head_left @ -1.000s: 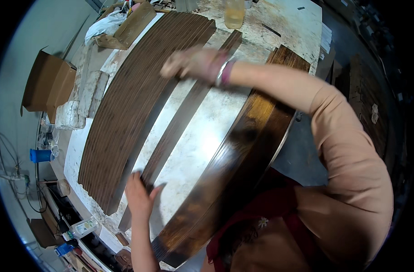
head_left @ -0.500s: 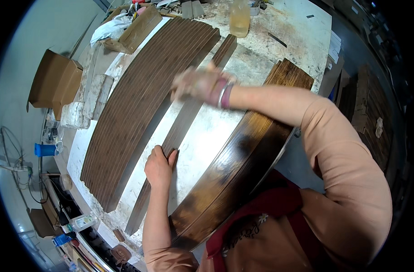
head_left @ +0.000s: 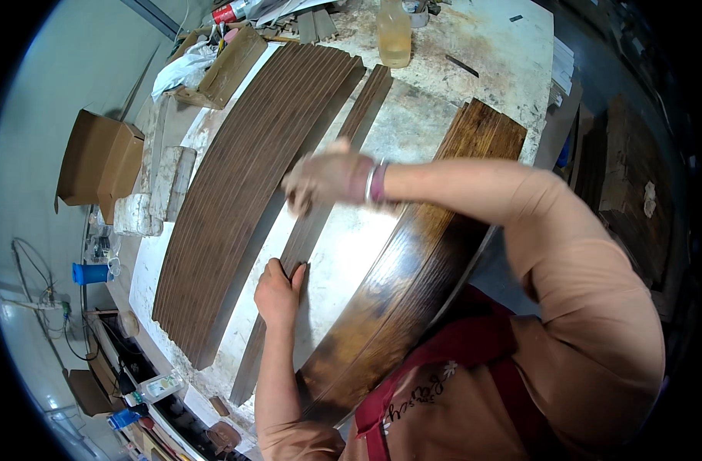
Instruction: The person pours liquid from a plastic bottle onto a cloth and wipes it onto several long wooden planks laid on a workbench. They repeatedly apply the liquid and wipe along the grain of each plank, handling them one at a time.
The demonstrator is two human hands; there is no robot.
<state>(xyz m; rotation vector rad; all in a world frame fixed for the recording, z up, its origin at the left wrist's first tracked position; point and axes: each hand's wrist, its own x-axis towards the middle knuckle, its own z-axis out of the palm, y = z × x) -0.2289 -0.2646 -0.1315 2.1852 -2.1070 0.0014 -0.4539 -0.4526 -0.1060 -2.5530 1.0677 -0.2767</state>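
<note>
1. My right hand [head_left: 328, 178], blurred in mid-frame, has just swept lower along the dark wood strip [head_left: 306, 237]; whether it holds anything, I cannot tell.
2. My left hand [head_left: 278, 298], lower centre, pinches the strip between thumb and fingers, seemingly steadying it for the right hand's work.
3. The strip lies slantwise at centre, between the row of dark slats [head_left: 251, 177] at left and glossy brown boards [head_left: 401, 280].
4. A second ago, my left hand sat nearer the strip's lower end, my right nearer its upper end.
</note>
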